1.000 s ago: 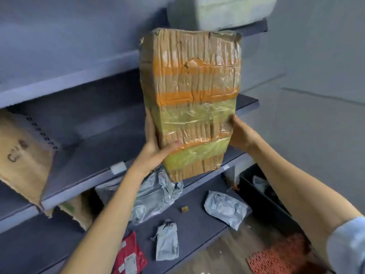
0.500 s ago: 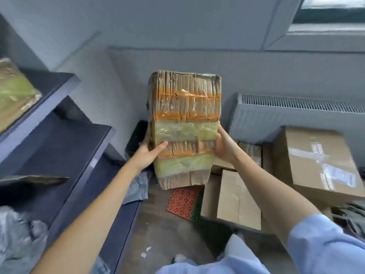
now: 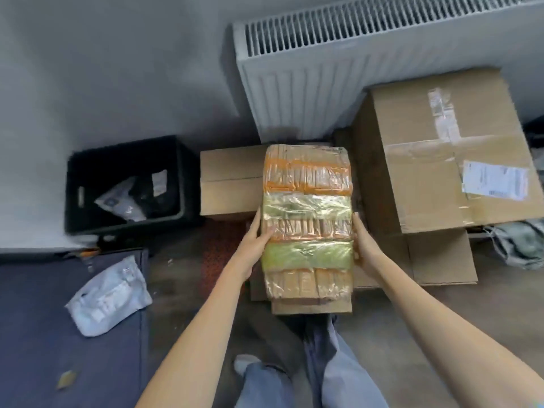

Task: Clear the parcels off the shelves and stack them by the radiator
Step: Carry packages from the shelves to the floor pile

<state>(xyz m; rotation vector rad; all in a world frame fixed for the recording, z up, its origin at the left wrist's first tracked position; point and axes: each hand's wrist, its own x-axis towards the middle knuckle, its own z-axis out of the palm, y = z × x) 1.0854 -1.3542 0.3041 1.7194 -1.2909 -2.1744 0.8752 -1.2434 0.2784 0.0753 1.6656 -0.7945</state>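
- Nearest: legs in light blue trousers (image 3: 332,372) are seen at bottom centre, with a light shoe toe (image 3: 244,362) just left of them, on a grey-brown floor (image 3: 412,334).
- Lower left: a dark blue shelf surface (image 3: 35,334) is seen, with a white poly mailer (image 3: 109,295) lying flat on it and a small brown scrap (image 3: 66,379) nearer the bottom edge.
- Taped parcel (image 3: 307,219), wrapped in clear film with orange and green tape bands, is held centre frame over flat cardboard boxes on the floor; whether its underside touches them cannot be told.
- Left hand (image 3: 254,240) is clamped on the parcel's left edge, thumb laid across the top face.
- Right hand (image 3: 363,245) is pressed against the parcel's right edge, fingers wrapped round the side.
- A flat carton (image 3: 229,184) is partly covered by the parcel on its left side; a red patterned mat (image 3: 217,251) is visible on the floor just before it.
- Right: a large cardboard box (image 3: 441,148) with clear tape and a white label is stacked on another carton (image 3: 441,257); grey bags (image 3: 521,242) lie beyond its right edge.
- Left: a black crate (image 3: 85,169) holding mailers stands against the wall.
- Farthest: a white radiator (image 3: 309,83) is mounted on a grey wall (image 3: 117,54), directly behind the boxes.
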